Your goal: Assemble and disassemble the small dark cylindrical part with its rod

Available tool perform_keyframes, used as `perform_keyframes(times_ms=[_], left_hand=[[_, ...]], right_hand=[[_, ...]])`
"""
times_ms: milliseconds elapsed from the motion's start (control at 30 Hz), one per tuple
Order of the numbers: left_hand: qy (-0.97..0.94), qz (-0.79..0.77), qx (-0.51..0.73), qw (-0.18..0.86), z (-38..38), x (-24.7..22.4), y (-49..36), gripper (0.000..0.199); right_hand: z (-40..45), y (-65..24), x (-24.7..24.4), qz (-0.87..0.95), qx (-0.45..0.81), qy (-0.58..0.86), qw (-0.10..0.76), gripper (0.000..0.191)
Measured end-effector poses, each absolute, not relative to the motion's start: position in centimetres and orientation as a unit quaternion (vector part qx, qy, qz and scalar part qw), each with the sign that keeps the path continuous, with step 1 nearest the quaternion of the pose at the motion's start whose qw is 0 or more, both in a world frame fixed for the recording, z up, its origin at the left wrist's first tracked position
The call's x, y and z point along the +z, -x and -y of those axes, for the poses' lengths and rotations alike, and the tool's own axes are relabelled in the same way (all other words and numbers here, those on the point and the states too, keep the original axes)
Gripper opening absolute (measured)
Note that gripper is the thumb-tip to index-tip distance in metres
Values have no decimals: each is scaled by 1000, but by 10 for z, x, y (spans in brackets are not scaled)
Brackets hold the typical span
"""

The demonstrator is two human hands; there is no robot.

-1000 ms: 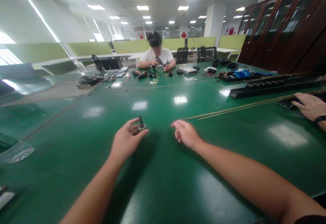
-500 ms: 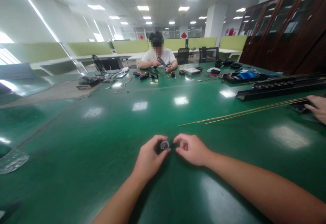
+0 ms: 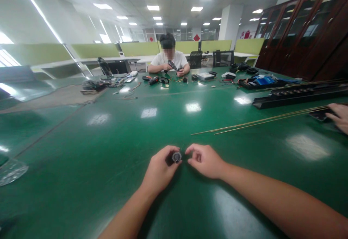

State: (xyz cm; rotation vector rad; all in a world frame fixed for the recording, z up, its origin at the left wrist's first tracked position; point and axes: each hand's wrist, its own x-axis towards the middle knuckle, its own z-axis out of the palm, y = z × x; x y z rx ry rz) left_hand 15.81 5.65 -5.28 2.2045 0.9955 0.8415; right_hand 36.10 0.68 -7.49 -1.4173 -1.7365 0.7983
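My left hand (image 3: 160, 168) holds a small round grey metal part (image 3: 177, 157) between the thumb and the fingers, low over the green tabletop (image 3: 108, 166). A short stub juts from the lower side of its round face, which is turned up towards me. Just to the right, my right hand (image 3: 204, 160) is apart from the part, its fingers curled and a gap left between thumb and index finger. Nothing shows in that right hand.
Long thin brass-coloured rods (image 3: 244, 122) lie at the right, near another person's hand (image 3: 339, 117) and a black channel (image 3: 299, 97). Across the table a person (image 3: 170, 59) holds a power drill (image 3: 172, 65). Another drill (image 3: 153, 81) lies nearby. A clear plastic piece (image 3: 12, 172) is at the left.
The round metal part has turned slightly in my left hand, its stub shifting from lower left to lower middle. My right hand stays almost still. The brass rods have slid slightly left.
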Motion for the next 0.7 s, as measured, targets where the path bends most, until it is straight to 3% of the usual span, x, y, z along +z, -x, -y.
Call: perform_keyframes(times_ms=[700], left_hand=[[-860, -300, 294, 290, -64, -52, -158, 16]], right_hand=[[-9, -360, -75, 684, 306, 546, 375, 25]])
